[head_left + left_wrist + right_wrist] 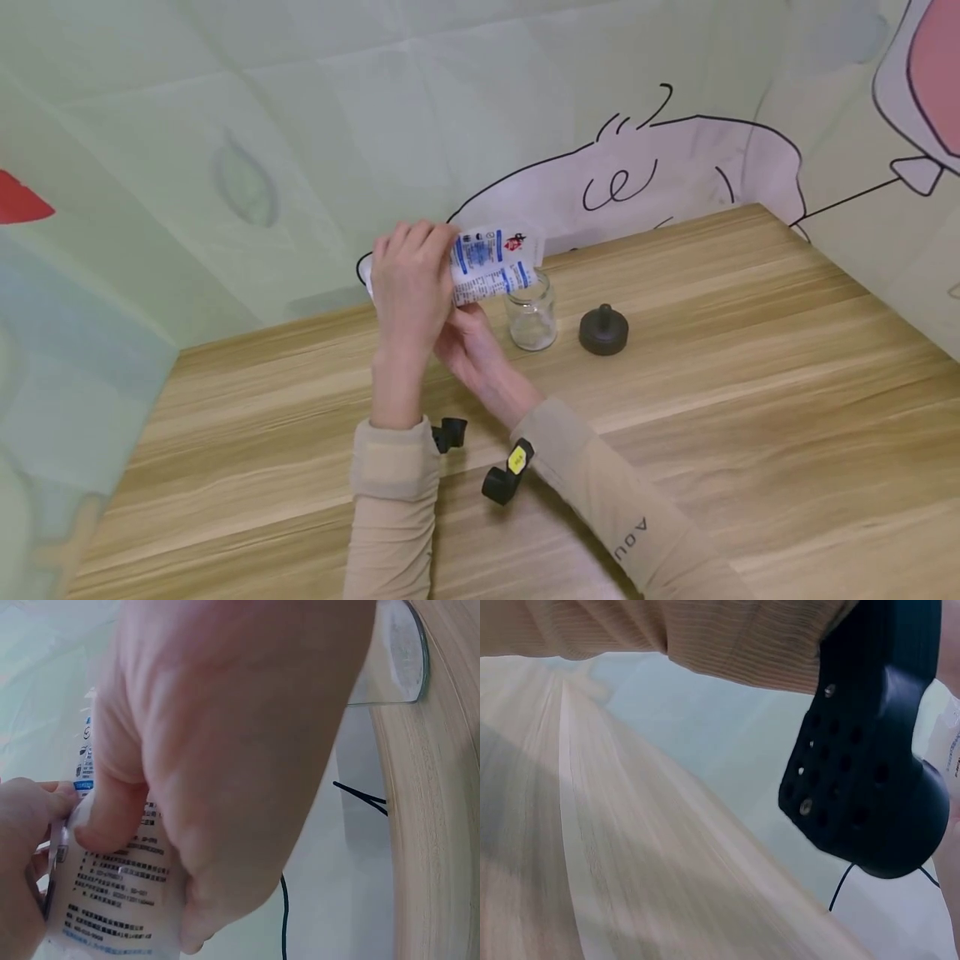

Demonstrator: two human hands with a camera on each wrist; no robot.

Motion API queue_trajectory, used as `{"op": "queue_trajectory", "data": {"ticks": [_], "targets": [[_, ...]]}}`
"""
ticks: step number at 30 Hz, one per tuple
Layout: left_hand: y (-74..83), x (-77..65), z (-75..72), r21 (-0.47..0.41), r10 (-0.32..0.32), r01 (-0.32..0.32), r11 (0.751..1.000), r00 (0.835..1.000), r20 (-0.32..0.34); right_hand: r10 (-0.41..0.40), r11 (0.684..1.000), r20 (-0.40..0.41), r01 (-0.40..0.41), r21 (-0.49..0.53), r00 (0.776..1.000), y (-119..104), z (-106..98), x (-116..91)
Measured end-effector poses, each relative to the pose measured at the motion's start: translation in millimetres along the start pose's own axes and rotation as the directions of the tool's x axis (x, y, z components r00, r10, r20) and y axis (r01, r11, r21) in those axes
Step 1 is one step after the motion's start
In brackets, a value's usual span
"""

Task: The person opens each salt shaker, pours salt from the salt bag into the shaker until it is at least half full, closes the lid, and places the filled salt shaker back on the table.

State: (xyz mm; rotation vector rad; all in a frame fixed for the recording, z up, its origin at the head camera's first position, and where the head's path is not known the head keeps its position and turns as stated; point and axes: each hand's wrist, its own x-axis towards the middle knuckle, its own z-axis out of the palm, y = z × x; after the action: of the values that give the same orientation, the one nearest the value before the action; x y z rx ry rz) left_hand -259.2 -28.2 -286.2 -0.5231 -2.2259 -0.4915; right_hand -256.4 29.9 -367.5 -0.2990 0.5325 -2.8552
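My left hand (411,279) grips a white plastic packet (487,262) printed in blue and black from above. Under its near end, my right hand (474,342) holds the same packet, its fingers partly hidden behind it. The packet lies tilted, and its far end overlaps the mouth of an uncovered glass jar (532,317) in the head view. The left wrist view shows the left hand's thumb (112,817) pressed on the packet (124,889), with the other hand (22,847) at the left edge. Only a sliver of packet (952,750) appears in the right wrist view.
A black round lid with a knob (603,331) sits on the wooden table (720,400), right of the jar. Pale printed sheeting (322,150) stands behind the table's far edge. Black camera mounts (506,475) are strapped at both wrists.
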Motion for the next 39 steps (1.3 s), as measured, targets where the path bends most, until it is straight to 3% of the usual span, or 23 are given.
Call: {"op": "queue_trajectory", "data": {"ticks": [10, 39], "targets": [[-1.9, 1.8, -0.3, 0.001, 0.02, -0.02, 1.0, 1.0, 0.009, -0.005, 1.0, 0.048, 0.005, -0.004, 0.999, -2, 2, 1], [-4.0, 6.1, -2.3, 0.011, 0.07, -0.071, 0.997, 0.996, 0.053, 0.015, 1.0, 0.015, -0.015, 0.021, 1.0, -5, 10, 2]]}}
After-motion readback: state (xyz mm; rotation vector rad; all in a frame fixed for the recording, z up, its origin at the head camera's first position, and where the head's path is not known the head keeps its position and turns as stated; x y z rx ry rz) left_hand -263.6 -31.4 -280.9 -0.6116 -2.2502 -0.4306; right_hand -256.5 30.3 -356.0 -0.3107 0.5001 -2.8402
